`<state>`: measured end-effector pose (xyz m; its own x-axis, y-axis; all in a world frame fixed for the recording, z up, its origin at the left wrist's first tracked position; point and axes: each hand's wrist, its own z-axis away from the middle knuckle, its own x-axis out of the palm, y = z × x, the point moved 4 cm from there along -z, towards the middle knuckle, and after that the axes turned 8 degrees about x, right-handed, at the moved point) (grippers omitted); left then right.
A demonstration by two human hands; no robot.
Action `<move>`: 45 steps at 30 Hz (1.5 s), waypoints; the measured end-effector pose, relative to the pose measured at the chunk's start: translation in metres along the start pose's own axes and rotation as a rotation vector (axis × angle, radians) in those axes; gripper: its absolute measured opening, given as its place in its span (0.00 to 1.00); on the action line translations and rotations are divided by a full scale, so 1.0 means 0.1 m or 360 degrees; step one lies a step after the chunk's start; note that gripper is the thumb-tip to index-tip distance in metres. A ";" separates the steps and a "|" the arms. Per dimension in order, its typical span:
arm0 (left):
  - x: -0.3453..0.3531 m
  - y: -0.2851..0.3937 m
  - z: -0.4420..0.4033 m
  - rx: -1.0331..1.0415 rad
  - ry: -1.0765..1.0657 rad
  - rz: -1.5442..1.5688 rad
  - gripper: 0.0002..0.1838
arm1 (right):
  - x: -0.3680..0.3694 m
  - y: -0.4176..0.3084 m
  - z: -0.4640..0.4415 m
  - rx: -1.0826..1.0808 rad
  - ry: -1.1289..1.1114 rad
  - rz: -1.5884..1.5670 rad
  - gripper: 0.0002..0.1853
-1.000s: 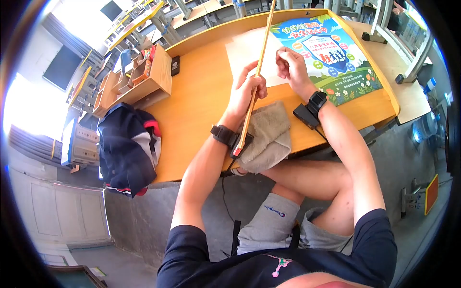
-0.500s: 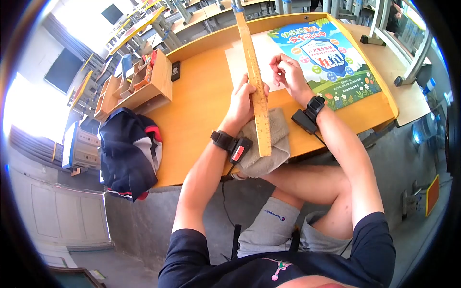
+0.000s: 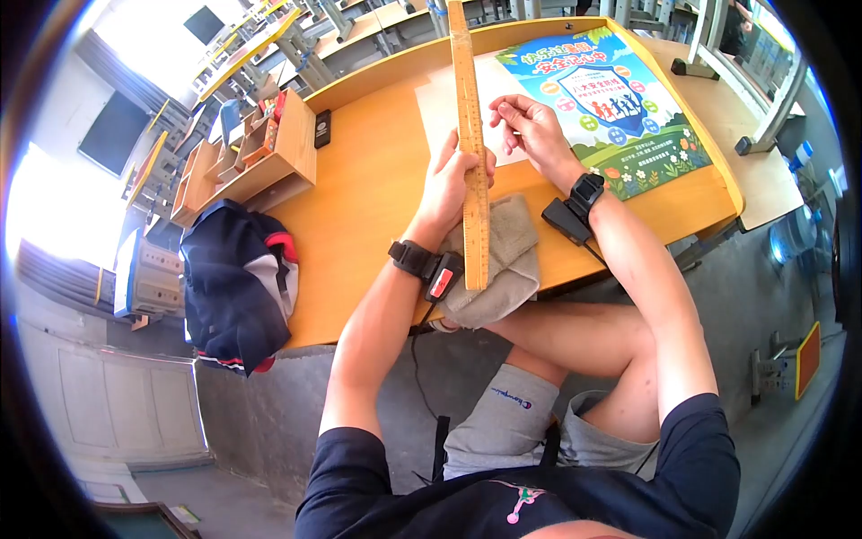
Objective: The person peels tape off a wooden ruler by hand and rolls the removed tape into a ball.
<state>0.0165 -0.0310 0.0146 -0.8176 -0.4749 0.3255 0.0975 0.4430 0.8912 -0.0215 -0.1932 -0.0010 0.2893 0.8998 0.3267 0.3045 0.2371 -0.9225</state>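
Observation:
A long yellow ruler (image 3: 473,171) is gripped near its middle by my left hand (image 3: 453,184), its marked face turned up toward me. The lower end of the ruler lies over a folded grey-brown cloth (image 3: 512,247) at the desk's front edge. My right hand (image 3: 532,130) is just right of the ruler, apart from it, with fingers curled; whether something small is between them I cannot make out. Beneath and behind the hands is a white sheet (image 3: 435,108). A colourful poster (image 3: 620,108) lies to the right of it.
On the desk's left are a wooden organizer (image 3: 287,144) with items in it, a black remote (image 3: 322,129) and a dark jacket (image 3: 233,287) hanging over the edge. Raised rims (image 3: 377,63) border the desk. Cables run from both wrist devices. Other desks stand behind.
The ruler in my left hand has turned from edge-on to face-up and now stands more upright in view. My right hand has shifted slightly left, toward the ruler.

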 end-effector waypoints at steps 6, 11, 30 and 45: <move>-0.03 -0.02 -0.01 0.0020 -0.0018 -0.0007 0.24 | -0.04 0.01 0.03 0.0054 0.0047 0.0129 0.13; -0.04 -0.03 -0.03 0.0085 0.0007 -0.0035 0.22 | -0.04 0.08 0.01 0.0165 -0.0039 -0.0062 0.13; -0.11 -0.07 -0.05 0.0139 0.0100 -0.0149 0.14 | -0.01 -0.04 0.03 -0.0043 0.0084 0.0065 0.12; -0.10 -0.04 -0.04 0.0162 0.0119 -0.0098 0.15 | -0.08 -0.07 0.07 -0.0005 0.0297 0.0169 0.13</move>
<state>0.0266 -0.0309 0.0089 -0.7754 -0.5572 0.2972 -0.0129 0.4845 0.8747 -0.0323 -0.1993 0.0016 0.4828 0.8362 0.2601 0.2661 0.1429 -0.9533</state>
